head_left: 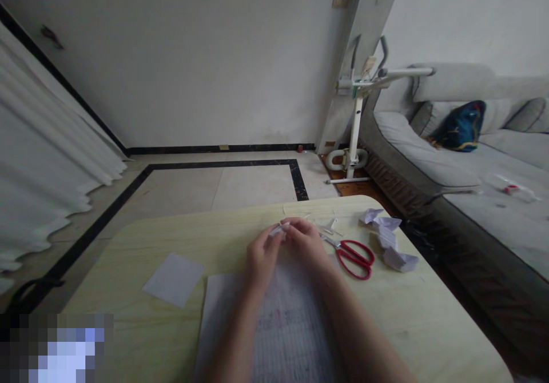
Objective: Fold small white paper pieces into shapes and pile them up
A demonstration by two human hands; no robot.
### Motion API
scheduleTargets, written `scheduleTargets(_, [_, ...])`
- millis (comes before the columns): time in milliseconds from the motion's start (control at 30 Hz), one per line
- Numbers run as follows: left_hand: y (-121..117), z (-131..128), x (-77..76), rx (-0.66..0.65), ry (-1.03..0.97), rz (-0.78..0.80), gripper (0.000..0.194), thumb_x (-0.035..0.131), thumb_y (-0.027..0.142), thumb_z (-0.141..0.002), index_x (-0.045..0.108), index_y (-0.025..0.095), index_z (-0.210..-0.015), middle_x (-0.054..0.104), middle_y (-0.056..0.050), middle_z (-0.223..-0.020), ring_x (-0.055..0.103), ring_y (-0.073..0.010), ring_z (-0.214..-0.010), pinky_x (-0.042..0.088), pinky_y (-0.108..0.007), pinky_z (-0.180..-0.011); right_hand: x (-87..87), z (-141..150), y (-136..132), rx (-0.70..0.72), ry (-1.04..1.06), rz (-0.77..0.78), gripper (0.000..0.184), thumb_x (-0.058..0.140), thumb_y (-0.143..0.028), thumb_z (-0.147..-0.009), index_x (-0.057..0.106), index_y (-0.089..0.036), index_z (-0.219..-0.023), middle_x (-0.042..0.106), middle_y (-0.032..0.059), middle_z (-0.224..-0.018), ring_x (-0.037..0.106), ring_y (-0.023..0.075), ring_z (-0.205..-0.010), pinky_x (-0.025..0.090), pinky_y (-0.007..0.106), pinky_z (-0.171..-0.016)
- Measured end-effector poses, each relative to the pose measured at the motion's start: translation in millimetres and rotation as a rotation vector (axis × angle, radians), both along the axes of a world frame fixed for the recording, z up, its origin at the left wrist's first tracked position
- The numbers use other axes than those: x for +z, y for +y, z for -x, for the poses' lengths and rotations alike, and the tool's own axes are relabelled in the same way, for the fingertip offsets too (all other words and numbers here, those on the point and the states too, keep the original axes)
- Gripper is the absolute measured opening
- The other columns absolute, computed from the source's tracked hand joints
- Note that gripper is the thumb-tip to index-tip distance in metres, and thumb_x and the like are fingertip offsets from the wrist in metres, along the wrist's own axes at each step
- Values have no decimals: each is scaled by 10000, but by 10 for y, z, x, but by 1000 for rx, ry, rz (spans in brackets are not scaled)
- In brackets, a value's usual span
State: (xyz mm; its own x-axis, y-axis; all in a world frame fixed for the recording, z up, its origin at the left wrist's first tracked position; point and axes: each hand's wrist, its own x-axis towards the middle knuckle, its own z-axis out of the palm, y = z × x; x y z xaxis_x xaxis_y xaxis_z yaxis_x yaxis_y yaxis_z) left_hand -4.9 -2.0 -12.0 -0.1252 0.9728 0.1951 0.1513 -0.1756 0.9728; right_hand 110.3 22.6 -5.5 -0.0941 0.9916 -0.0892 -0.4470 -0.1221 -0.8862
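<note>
The room is bounded by a white wall [214, 74] and a grey sofa [463, 183]. The worktop [429, 320] is partly covered by lined paper [283, 331]. Near its far edge, by left hand [261, 252] and right hand [306, 243], a small white paper [278, 230] is pinched; edges are probably best aligned before creases are pressed.

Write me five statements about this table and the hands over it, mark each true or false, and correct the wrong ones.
1. The left hand and right hand both hold a small paper. True.
2. The scissors have blue handles. False: the handles are red.
3. A square sheet lies left of the lined page. True.
4. The folded papers lie on the sofa. False: they lie on the table, right of the scissors.
5. The left hand grips the scissors. False: neither hand does.
</note>
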Motion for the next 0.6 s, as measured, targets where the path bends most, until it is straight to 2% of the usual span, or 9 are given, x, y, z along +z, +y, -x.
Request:
scheduleTargets(300, [0, 15, 17, -29, -70, 7, 287, 557, 347, -852, 713, 165, -1011, 725, -70, -1018, 664, -207, -939, 503, -297, -847, 55, 9, -15, -29, -35, 18, 162, 744, -301, -612, 666, -189, -700, 590, -18, -590, 510, 122, -543, 420, 252, -537])
scheduleTargets(600, [-1, 31, 37, 0, -29, 46, 311, 540, 388, -854, 724, 144, -914, 738, -69, -895, 665, -191, -816, 498, -260, -744, -46, -51, 29, -67, -219, -16, 150, 732, -310, -639, 690, -171, -676, 595, -16, -589, 473, 105, -533, 364, 234, -533])
